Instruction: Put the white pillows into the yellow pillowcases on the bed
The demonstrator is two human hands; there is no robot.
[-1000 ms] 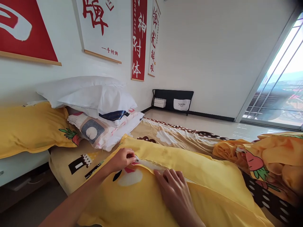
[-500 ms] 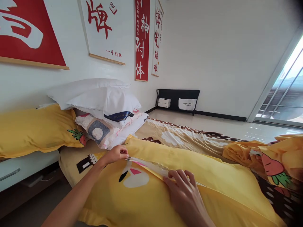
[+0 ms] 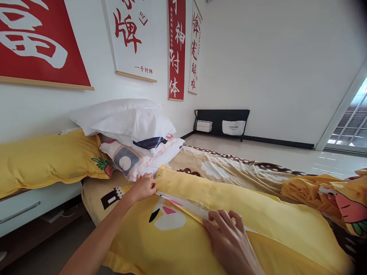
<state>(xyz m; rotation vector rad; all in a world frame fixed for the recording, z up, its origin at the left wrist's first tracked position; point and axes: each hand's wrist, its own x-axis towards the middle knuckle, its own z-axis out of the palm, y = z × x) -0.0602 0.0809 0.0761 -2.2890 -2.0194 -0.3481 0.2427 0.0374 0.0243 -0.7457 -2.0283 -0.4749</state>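
A yellow pillowcase (image 3: 160,244) with a printed white animal face lies across the bed in front of me. A long slit runs along it, and white filling or an inner pillow (image 3: 189,203) shows through. My left hand (image 3: 143,186) is closed in a pinch on the pillowcase at the far left end of the slit; its fingertips are partly hidden. Further right, my right hand (image 3: 231,238) bends over the slit, thumb and fingers gripping the near edge of the fabric.
White pillows (image 3: 120,118) are stacked on a patterned pillow (image 3: 126,158) at the back left. Beside them a yellow pillow (image 3: 57,160) rests on a white drawer unit (image 3: 37,206). Crumpled yellow cloth (image 3: 304,185) lies to the right on the patterned bedsheet (image 3: 197,156).
The view has turned slightly left, so most things appear further right. My left hand has shifted a little back from the slit's end; my right hand keeps its place on the edge.
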